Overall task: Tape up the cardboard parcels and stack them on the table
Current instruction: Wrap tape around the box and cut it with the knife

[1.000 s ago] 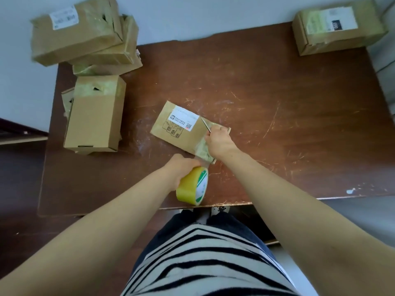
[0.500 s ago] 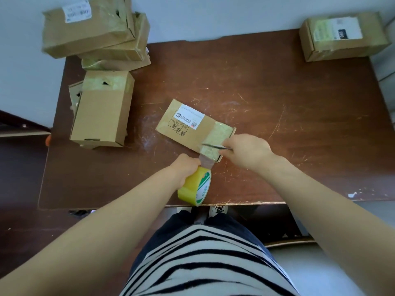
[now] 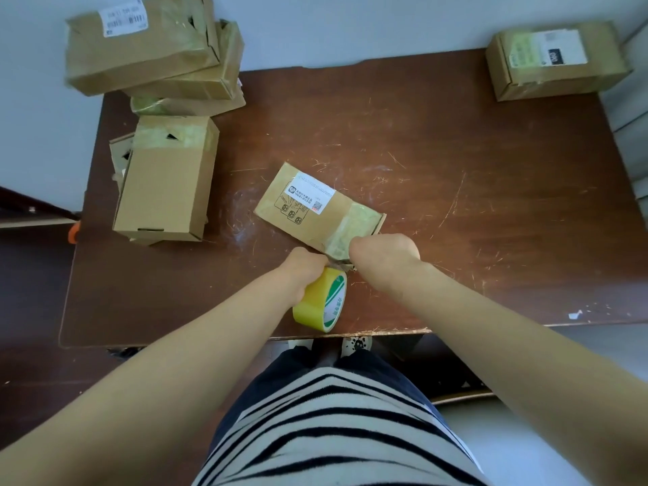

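— Tape is running from the roll the left hand is gripping to the parcel on the counter.
— Right hand is curling its fingers there, holding what, I can't tell. Pulling it taut is going to help the cut.

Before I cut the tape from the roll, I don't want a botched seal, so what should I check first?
1. The small parcel lies flat on the table: ok.
2. The tape covers the parcel's near end: ok.
3. The left hand grips the yellow tape roll: ok.
4. The strip from roll to parcel is taut: cannot tell, the hands hide it.
5. A cutter is in the right hand: cannot tell, its fingers are hidden.
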